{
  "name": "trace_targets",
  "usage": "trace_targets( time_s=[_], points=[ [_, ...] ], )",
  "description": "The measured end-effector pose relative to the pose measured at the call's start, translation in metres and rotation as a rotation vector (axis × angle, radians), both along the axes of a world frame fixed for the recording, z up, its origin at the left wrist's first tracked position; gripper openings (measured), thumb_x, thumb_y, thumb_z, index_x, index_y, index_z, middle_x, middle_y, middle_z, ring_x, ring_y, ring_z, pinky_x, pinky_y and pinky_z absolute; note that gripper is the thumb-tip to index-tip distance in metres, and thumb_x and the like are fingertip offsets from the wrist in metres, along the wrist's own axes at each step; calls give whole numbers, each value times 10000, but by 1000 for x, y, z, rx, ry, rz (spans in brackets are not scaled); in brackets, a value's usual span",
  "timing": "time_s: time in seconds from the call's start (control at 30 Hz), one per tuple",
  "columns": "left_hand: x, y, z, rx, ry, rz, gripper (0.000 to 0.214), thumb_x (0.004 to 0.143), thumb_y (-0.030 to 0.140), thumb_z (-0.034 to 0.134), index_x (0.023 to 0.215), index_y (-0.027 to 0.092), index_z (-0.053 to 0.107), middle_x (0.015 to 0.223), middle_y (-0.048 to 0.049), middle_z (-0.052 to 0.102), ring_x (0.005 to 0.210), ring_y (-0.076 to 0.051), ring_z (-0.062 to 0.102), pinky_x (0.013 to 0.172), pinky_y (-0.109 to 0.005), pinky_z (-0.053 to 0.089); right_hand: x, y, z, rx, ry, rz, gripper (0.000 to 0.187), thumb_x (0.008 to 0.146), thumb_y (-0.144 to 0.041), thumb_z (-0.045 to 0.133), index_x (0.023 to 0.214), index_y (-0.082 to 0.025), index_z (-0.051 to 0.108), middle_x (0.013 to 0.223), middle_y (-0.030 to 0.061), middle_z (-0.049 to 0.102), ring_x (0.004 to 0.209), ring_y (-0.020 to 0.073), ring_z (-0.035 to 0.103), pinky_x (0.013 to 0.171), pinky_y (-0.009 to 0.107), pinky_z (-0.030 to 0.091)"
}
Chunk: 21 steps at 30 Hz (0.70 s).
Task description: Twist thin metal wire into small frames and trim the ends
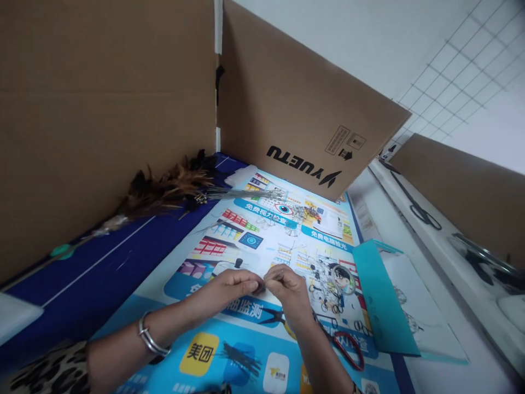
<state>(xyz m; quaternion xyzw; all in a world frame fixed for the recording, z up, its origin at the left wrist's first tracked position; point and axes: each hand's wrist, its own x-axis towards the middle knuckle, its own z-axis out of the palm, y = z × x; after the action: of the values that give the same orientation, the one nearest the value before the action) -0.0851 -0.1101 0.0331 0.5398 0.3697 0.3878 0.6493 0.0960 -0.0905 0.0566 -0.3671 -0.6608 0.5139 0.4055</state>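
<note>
My left hand (240, 284) and my right hand (289, 287) meet over the middle of a printed poster sheet. Fingers and thumb are pinched together on each, fingertips almost touching. Something small and dark shows at the left fingertips, too small to name; what the right fingers hold is mostly hidden. Just below the hands lie pliers (273, 316) with dark jaws, partly covered by my right wrist. Red-handled scissors (348, 350) rest beside my right forearm. Between the forearms is a bundle of short dark wires (241, 358). Small bent wire pieces (328, 295) are scattered right of my right hand.
Brown and black feathers (168, 189) lie along the cardboard wall (106, 109) at left. A bundle of long thin wires (246, 193) is at the back. A teal folder (383, 306) lies at right, with black scissors (424, 216) beyond it. A second cardboard panel (295, 98) stands behind.
</note>
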Motion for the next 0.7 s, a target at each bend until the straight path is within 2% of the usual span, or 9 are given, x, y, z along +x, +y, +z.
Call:
trace_targets(
  time_s=[0.1, 0.23, 0.37, 0.47, 0.6, 0.7],
  points=[
    [6, -8, 2, -142, -155, -45, 266, 810, 373, 549, 817, 142, 680, 779, -53, 666, 745, -161, 557, 715, -261, 401, 0, -4, 1, -56, 65, 29, 122, 769, -234, 632, 663, -175, 631, 762, 26, 576, 770, 163, 550, 733, 283, 439],
    [9, -17, 4, -357, -299, -33, 217, 775, 337, 616, 810, 129, 667, 734, -63, 667, 656, -132, 546, 647, -244, 395, -1, -8, -3, -112, 124, 62, 103, 751, -231, 655, 666, -173, 654, 771, 29, 576, 748, 157, 550, 706, 282, 443],
    [10, -21, 5, -445, -343, -57, 176, 734, 299, 668, 721, 126, 640, 651, -42, 649, 578, -106, 531, 573, -214, 375, -1, -10, -2, -155, 161, 129, 87, 737, -242, 669, 681, -176, 679, 785, 28, 574, 676, 139, 550, 649, 276, 450],
    [12, -23, 5, -383, -279, 8, 173, 712, 290, 688, 689, 133, 618, 621, -28, 647, 545, -95, 509, 550, -204, 366, -2, -12, 1, -129, 129, 110, 62, 727, -230, 678, 687, -185, 691, 787, 28, 583, 707, 145, 554, 671, 274, 444],
    [14, -22, 4, -215, -163, 95, 181, 732, 301, 661, 683, 135, 606, 621, -19, 636, 563, -98, 491, 564, -208, 371, -3, -14, 5, -68, 48, 9, 32, 718, -184, 678, 705, -196, 705, 732, 16, 593, 731, 148, 554, 689, 263, 428],
    [15, -21, 4, -149, -106, 123, 177, 746, 293, 635, 670, 138, 599, 609, -3, 605, 587, -106, 487, 586, -216, 376, -2, -15, 6, -69, 27, -59, 45, 718, -169, 669, 710, -200, 700, 710, 7, 601, 707, 141, 554, 677, 253, 425]
  ],
)
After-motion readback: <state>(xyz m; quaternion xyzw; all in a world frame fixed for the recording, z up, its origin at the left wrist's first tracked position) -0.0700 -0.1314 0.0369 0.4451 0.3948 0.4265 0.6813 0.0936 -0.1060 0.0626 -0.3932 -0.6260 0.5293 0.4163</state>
